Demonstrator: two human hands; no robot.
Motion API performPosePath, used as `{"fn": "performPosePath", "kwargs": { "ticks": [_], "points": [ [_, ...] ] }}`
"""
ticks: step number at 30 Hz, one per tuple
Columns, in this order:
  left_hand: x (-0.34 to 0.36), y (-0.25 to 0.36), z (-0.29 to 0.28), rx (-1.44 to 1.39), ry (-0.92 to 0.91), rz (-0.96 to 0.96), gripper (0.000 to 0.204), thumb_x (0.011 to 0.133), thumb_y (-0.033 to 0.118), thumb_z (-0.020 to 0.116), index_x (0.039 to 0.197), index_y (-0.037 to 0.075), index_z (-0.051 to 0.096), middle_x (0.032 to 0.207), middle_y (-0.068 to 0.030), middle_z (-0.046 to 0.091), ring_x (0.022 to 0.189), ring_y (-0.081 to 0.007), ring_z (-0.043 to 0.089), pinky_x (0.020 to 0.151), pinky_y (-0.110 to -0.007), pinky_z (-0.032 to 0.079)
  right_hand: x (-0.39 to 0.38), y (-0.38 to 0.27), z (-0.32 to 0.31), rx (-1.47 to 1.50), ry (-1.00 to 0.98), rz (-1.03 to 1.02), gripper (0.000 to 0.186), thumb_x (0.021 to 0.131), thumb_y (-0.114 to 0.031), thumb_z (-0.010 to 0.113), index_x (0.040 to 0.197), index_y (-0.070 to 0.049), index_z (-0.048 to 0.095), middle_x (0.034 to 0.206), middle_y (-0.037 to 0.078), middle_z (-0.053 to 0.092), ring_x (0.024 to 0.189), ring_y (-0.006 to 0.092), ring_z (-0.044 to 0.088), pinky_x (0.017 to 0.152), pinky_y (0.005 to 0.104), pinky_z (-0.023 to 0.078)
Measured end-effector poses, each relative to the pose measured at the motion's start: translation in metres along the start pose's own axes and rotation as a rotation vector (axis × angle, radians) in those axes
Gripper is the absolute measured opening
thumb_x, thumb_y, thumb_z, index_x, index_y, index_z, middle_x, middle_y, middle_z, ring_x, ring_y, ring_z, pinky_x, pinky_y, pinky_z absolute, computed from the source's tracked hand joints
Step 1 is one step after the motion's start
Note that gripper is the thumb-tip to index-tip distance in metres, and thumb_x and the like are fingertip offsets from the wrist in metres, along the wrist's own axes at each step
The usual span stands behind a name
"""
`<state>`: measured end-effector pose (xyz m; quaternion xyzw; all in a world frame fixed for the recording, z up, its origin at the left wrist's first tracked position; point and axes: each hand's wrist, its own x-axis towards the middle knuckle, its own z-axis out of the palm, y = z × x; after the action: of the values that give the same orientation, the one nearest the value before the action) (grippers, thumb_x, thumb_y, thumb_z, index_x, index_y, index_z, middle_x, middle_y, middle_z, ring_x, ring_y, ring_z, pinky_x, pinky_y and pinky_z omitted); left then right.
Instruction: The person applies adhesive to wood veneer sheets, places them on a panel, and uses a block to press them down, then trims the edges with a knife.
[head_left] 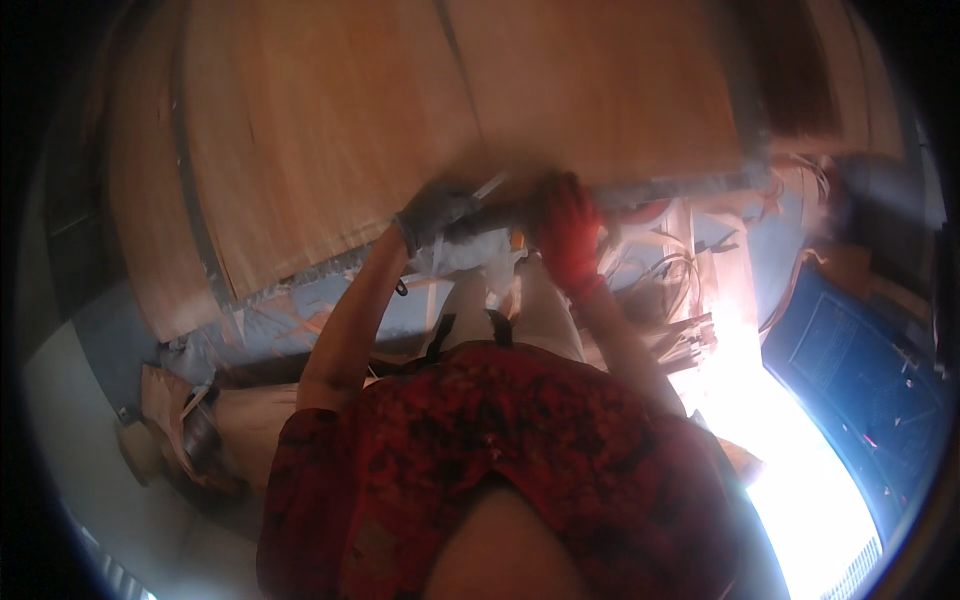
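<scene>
My left hand, in a dark grey glove, is at the near edge of light-brown plywood sheets, beside a thin pale strip. Motion blur hides whether its fingers grip the strip or the edge. My right hand, in a red glove, is a little to the right at the same edge, its fingers bent and smeared by motion. What it holds, if anything, is unclear. A dark bar along the sheet edge runs between the hands.
Wood offcuts and thin veneer scraps lie below the sheets and around my legs. A large blue panel stands at the right, beside bright light. A pale wall or floor shows at the left.
</scene>
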<state>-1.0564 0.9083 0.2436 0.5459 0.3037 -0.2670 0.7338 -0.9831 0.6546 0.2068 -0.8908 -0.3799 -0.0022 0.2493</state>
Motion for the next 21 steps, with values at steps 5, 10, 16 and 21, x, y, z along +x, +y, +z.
{"fn": "performPosePath", "kwargs": {
  "ticks": [5,10,16,21],
  "points": [
    [-0.001,-0.003,-0.004,0.011,0.036,0.005,0.021,0.094,0.017,0.063,0.098,-0.004,0.067,0.076,-0.0141,0.070,0.049,-0.0134,0.057,0.045,-0.027,0.044,0.033,-0.001,-0.008,-0.133,-0.095,-0.003,0.057,0.088,-0.027,0.062,0.141,-0.009,0.050,0.148,0.016,0.045,0.141,0.0429,0.032,0.118,0.0622,0.016],
    [-0.001,-0.001,-0.005,-0.066,-0.011,-0.024,0.020,0.094,0.016,0.063,0.097,-0.004,0.067,0.074,-0.0139,0.069,0.046,-0.0135,0.055,0.044,-0.027,0.043,0.039,0.013,0.004,-0.201,-0.192,-0.042,0.056,0.092,-0.033,0.057,0.142,-0.010,0.049,0.148,0.016,0.047,0.143,0.0398,0.032,0.119,0.0608,0.013],
    [-0.003,-0.001,-0.006,-0.051,-0.022,-0.016,0.019,0.095,0.014,0.062,0.098,-0.004,0.066,0.073,-0.0140,0.068,0.045,-0.0132,0.054,0.043,-0.028,0.043,0.043,0.010,0.006,-0.254,-0.229,-0.037,0.056,0.092,-0.034,0.058,0.143,-0.011,0.049,0.148,0.014,0.047,0.143,0.0378,0.032,0.119,0.0606,0.014],
    [-0.001,-0.003,-0.006,-0.048,-0.015,-0.022,0.020,0.096,0.015,0.062,0.098,-0.004,0.066,0.073,-0.0139,0.069,0.044,-0.0129,0.054,0.044,-0.028,0.043,0.045,0.012,0.007,-0.232,-0.212,-0.051,0.057,0.092,-0.035,0.058,0.143,-0.011,0.048,0.148,0.014,0.048,0.143,0.0375,0.033,0.119,0.0599,0.015]
  ]
}}
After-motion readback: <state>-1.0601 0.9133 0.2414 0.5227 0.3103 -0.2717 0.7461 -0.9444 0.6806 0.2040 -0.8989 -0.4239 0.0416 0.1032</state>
